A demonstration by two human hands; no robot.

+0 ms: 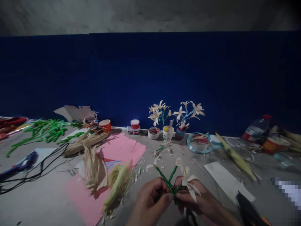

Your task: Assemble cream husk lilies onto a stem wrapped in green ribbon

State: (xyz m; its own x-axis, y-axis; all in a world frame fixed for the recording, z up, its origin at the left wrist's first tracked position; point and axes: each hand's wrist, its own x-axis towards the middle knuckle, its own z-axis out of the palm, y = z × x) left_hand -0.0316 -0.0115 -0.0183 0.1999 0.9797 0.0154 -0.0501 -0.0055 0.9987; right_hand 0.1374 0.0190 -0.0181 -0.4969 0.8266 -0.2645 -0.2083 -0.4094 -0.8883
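Flower spray (171, 185) with green-wrapped stems and pale blooms is held upright above the near edge of the worktop (35, 204), right of that edge's middle; its stems branch from a joint between the two hands. The left hand (152, 196) has thumb and fingers clamped on the stem at the joint; the right hand (199, 199) has its fingers closed on the same joint from the other side, just under the right-hand bloom.

Along the far edge, before a blue board (117, 78), stand a white cup (168, 135) and a small blue pot (180, 133), with more pale flowers rising at both; a round dish (153, 133) and stacked jars (135, 126) sit left of them. Toward the far left corner lie green wires (47, 130); a blue tool (27, 163) lies by the left edge; pink paper (122, 147) and dry husks (91, 169) spread left of the hands. Blue ribbon (202, 150), a white strip (228, 180) and, near the far right corner, a tilted bottle (256, 129) lie to the right.
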